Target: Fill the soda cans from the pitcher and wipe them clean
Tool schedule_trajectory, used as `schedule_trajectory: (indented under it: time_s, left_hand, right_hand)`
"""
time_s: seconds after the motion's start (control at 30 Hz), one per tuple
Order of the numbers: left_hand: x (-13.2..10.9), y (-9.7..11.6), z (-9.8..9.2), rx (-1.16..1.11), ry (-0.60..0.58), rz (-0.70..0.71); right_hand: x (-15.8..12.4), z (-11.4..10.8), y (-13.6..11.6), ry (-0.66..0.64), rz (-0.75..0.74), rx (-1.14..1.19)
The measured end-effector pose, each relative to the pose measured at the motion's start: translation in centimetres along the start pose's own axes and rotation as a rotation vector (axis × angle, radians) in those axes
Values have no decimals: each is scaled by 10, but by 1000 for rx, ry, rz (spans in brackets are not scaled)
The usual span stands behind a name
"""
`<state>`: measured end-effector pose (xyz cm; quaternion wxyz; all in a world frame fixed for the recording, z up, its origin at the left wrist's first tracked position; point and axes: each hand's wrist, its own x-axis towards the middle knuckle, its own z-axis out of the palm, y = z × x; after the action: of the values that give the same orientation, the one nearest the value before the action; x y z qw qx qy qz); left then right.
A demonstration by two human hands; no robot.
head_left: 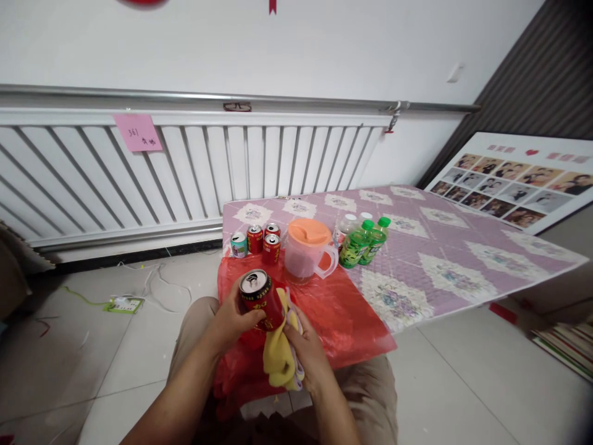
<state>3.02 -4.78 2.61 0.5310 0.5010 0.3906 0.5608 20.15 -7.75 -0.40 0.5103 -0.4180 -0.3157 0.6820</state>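
Observation:
My left hand [234, 322] is wrapped round a red drink can [270, 309] with a dark rim and an opened top, tilted over my lap. In my right hand [308, 346] is a yellow cloth [280, 355], pressed against the can's lower right side. Some fingertips are hidden behind the can and cloth. Beneath both hands a red plastic sheet [347, 321] covers the table corner and hangs over my knees. Just beyond stands a clear pitcher [301, 266] with an orange lid.
Left of the pitcher stand several cans, red ones [271, 248] and a teal one [239, 246]. To its right are green-capped bottles [354, 247] and white-capped bottles [347, 224]. A purple flowered cover [445, 247] lies on the table. A radiator [194, 161] lines the wall; a photo board [519, 179] leans at right.

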Motion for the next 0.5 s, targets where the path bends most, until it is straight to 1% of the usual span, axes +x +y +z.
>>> schedule_trajectory:
  time_s: [0.1,0.23,0.4,0.5]
  left_hand:
    - [0,-2,0,-28,-44,16]
    - [2,-1,1,-56,-41,46]
    - [4,8,6,-60,-45,-28]
    - [2,7,12,-83,-18,-70]
  right_hand:
    - [-6,8,-2,-40,63,125]
    - [-8,12,-4,4,43,138]
    - [-3,8,2,73,4,160]
    - [0,6,7,131,-29,152]
